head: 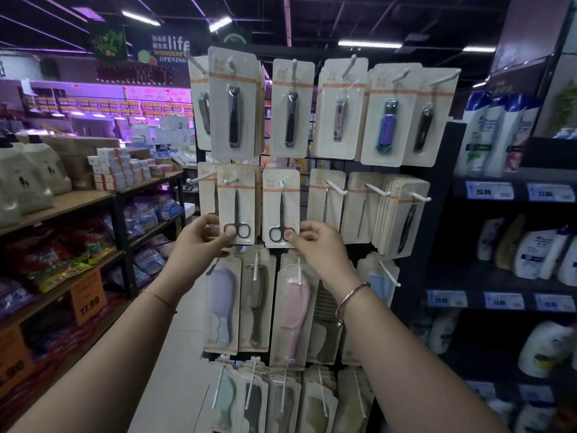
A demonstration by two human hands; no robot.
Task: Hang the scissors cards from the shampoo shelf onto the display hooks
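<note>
Two beige cards with small black scissors hang in the second row of a wire display rack. My left hand (206,237) pinches the lower left corner of the left scissors card (239,201), which sits on a white hook (231,181). The bottom right corner of the right scissors card (281,203) is pinched by my right hand (315,245); that card hangs on its own white hook (281,183). More cards sit behind each front card.
Nail clipper cards (234,104) fill the top row, comb cards (290,310) the rows below. Shampoo shelves (512,182) with white bottles stand to the right. A wooden shelf (78,201) with bags and boxes runs along the left. Pale floor lies between.
</note>
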